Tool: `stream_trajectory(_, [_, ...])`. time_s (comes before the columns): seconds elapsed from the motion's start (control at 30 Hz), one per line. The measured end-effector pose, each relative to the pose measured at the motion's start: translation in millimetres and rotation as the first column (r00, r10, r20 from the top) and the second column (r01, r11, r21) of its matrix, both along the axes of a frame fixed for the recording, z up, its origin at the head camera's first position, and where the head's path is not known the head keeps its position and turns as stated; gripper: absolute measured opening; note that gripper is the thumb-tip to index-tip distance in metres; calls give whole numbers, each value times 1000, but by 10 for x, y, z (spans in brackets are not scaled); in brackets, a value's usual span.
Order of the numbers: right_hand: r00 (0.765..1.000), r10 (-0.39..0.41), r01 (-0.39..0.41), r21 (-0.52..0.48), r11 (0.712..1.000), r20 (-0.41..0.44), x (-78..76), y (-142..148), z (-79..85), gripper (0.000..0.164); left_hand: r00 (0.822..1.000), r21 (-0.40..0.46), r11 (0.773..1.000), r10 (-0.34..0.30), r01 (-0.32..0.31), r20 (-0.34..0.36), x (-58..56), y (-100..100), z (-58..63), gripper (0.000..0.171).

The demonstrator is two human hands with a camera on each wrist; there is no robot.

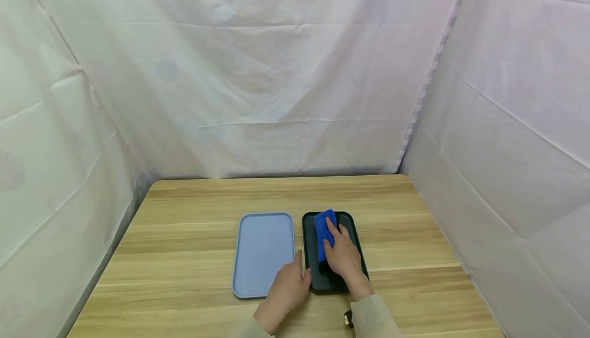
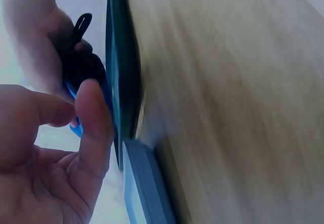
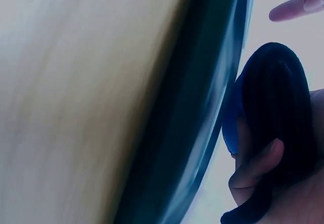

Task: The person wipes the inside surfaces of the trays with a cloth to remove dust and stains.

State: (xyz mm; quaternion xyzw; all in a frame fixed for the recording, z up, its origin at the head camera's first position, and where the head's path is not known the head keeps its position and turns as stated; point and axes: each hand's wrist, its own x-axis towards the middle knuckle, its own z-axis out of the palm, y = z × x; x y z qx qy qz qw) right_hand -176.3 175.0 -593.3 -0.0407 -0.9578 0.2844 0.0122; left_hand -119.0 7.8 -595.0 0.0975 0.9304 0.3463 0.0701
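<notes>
My right hand [image 1: 343, 256] grips a blue fabric-like piece [image 1: 324, 235] over the dark green tray [image 1: 329, 286]. Fingers spread across the blue top in the head view. From the side, the piece has a rounded black part [image 3: 277, 102], and a slim black loop [image 2: 82, 26] sticks up from it. My left hand [image 1: 289, 286] holds nothing. It hovers between the two trays, with its fingers loosely bent, by the dark tray's left edge. To its left lies a light blue tray [image 1: 262, 251], whose lower right corner the hand covers in the head view.
Both trays lie side by side on a wood-grain table [image 1: 184, 256]. White sheeting [image 1: 276, 82] hangs behind the table and along both sides. A small dark item [image 1: 349, 319] shows at the right sleeve cuff [image 1: 373, 315].
</notes>
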Motion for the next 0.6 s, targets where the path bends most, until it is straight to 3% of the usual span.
stream_trajectory(0.33, [1000, 28, -28, 58, 998, 13, -132, 137, -58, 60, 998, -48, 998, -48, 50, 48, 72, 171, -59, 63])
stream_trajectory(0.6, [996, 29, -38, 100, 994, 90, -200, 201, -120, 63, 997, -96, 995, -14, 22, 82, 52, 266, -122, 66])
